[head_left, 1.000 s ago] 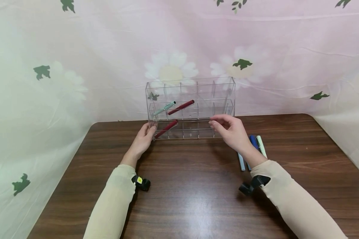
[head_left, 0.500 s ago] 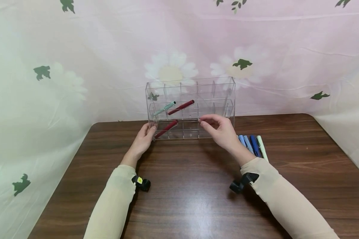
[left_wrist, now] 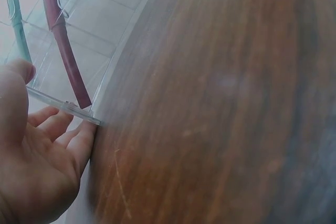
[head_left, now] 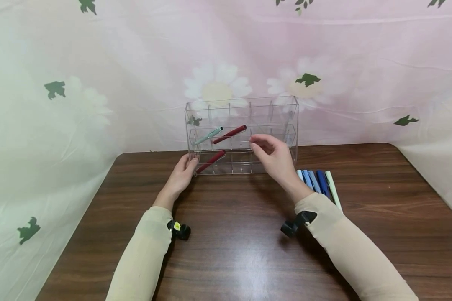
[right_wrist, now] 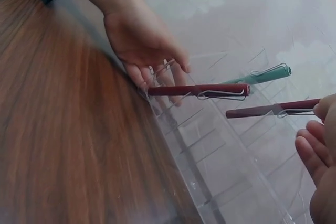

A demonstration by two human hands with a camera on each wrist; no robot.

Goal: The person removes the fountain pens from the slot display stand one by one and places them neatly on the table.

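Note:
A clear acrylic organizer (head_left: pixel 275 115) with stepped tiers stands at the table's far edge. A teal pen (head_left: pixel 209 135) and a dark red pen (head_left: pixel 229 133) lean in its middle tier, and a second dark red pen (head_left: pixel 210 161) leans in the front tier. My left hand (head_left: pixel 188 163) grips the organizer's left front corner, thumb above its edge (left_wrist: pixel 58 103) and fingers (left_wrist: pixel 68 132) beneath. My right hand (head_left: pixel 254 142) hovers before the middle tier, loosely curled and holding nothing. Its fingertips (right_wrist: pixel 317 145) sit just right of the middle-tier red pen (right_wrist: pixel 262 111).
Several pens (head_left: pixel 318 184), blue, pale blue and pale green, lie side by side on the brown wooden table (head_left: pixel 229 251) right of the organizer. A floral cloth (head_left: pixel 98 83) hangs close behind and at both sides. Black wrist cameras (head_left: pixel 294 225) sit on both sleeves.
My right hand has moved left and slightly up along the organizer's front, toward the middle-tier red pen, uncovering the pens on the table. The left hand has stayed put.

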